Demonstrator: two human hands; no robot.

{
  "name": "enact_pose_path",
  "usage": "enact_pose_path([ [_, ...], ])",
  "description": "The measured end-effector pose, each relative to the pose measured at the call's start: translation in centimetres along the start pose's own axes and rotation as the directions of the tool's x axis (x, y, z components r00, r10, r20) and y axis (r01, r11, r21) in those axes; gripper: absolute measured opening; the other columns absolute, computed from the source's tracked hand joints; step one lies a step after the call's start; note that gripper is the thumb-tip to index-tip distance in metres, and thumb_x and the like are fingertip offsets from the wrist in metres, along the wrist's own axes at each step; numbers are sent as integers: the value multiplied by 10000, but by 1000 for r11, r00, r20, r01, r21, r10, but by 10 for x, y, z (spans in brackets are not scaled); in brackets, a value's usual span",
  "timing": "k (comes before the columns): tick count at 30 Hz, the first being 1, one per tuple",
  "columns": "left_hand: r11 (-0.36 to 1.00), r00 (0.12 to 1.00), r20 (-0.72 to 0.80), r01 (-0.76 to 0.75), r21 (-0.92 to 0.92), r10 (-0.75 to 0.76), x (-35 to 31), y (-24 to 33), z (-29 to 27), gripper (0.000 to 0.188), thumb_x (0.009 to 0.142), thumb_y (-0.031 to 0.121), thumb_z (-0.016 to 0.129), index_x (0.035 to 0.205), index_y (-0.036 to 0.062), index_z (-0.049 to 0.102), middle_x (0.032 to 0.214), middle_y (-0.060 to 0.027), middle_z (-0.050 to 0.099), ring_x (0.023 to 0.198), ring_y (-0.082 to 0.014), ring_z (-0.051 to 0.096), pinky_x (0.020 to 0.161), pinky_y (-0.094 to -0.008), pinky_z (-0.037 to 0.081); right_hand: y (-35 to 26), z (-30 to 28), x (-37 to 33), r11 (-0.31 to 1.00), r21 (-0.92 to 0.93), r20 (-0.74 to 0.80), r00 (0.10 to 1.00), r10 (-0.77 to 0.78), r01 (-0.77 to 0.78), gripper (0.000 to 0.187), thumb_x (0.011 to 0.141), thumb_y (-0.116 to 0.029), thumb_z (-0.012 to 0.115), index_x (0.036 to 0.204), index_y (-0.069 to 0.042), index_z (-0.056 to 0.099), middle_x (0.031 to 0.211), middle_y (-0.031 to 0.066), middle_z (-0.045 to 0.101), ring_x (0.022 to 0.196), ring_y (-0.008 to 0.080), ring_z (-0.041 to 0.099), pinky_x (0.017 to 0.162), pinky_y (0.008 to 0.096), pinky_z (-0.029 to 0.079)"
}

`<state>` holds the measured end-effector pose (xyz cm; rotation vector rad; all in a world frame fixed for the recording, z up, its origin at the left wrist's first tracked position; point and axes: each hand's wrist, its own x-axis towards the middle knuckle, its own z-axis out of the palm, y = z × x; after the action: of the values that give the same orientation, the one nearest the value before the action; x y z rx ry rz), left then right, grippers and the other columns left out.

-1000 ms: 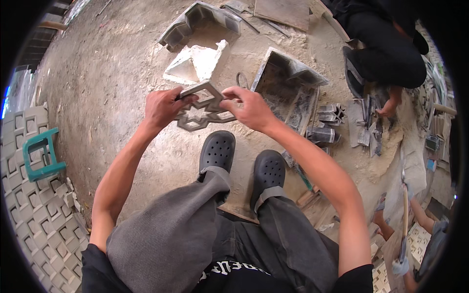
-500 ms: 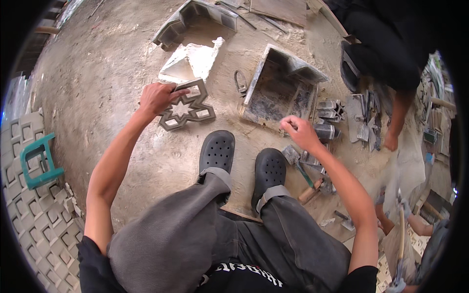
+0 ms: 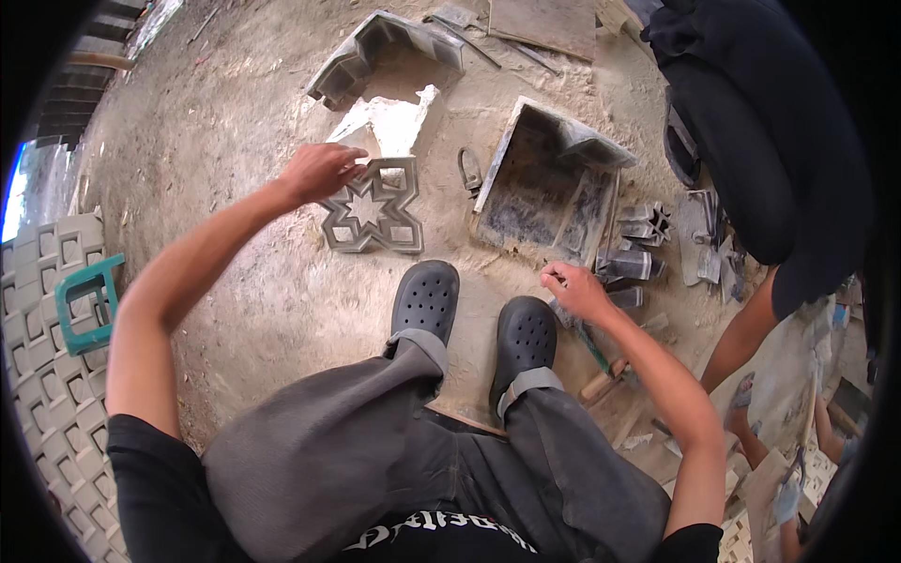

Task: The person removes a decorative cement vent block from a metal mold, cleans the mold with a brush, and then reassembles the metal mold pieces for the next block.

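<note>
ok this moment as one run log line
left hand: at star-patterned openwork block, contact unclear | right hand: fingers curled, near open-sided box | block: on ground

From the person's head, one wide camera is looking steeply down. The trousers (image 3: 324, 422) are filling the lower middle of the frame from near; the left hand (image 3: 322, 174) and the right hand (image 3: 579, 291) are showing on either side of centre; the floor (image 3: 221, 113) is stretching farther toward the top.
</note>
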<state>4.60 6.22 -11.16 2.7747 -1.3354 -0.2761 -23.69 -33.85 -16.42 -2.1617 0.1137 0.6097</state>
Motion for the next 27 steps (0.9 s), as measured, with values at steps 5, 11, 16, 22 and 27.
enact_pose_path([
  [5, 985, 987, 96, 115, 126, -127, 84, -62, -31, 354, 962, 433, 534, 1033, 106, 650, 1006, -87, 691, 924, -281, 670, 754, -410, 556, 2, -9, -5, 998, 55, -5, 999, 33, -33, 256, 940, -274, 576, 994, -40, 663, 862, 170, 683, 809, 329, 670, 719, 386, 503],
  [11, 776, 775, 55, 631, -11, -630, 127, -183, 35, 566, 834, 488, 685, 1110, 5, 583, 1048, -214, 668, 1019, -362, 641, 866, -463, 498, 2, -6, -2, 994, 112, -70, 997, 20, -12, 240, 935, -257, 594, 1004, -36, 658, 854, 169, 681, 807, 334, 668, 710, 388, 503],
  [16, 781, 777, -85, 615, -108, -624, 144, -155, 51, 593, 738, 502, 770, 947, -38, 641, 926, -242, 688, 908, -396, 669, 794, -465, 519, 17, -22, -26, 994, 104, -114, 993, 41, -30, 189, 935, -191, 603, 1010, -24, 650, 839, 175, 670, 774, 333, 658, 685, 390, 501],
  [22, 770, 773, 53, 634, -68, -632, 139, -143, 50, 483, 719, 423, 752, 964, 9, 706, 983, -244, 691, 937, -398, 670, 813, -483, 525, 4, -25, -25, 992, 122, -82, 996, 37, -27, 189, 932, -196, 605, 1000, -27, 654, 867, 174, 678, 797, 337, 657, 705, 383, 502],
  [27, 737, 769, 91, 633, -236, -632, 128, -170, 41, 442, 702, 394, 718, 972, 44, 721, 899, -212, 708, 850, -355, 692, 774, -443, 537, -12, -37, -7, 1000, 4, -55, 998, -28, 28, 203, 932, -218, 604, 1000, -36, 662, 894, 169, 688, 823, 332, 666, 728, 381, 510],
])
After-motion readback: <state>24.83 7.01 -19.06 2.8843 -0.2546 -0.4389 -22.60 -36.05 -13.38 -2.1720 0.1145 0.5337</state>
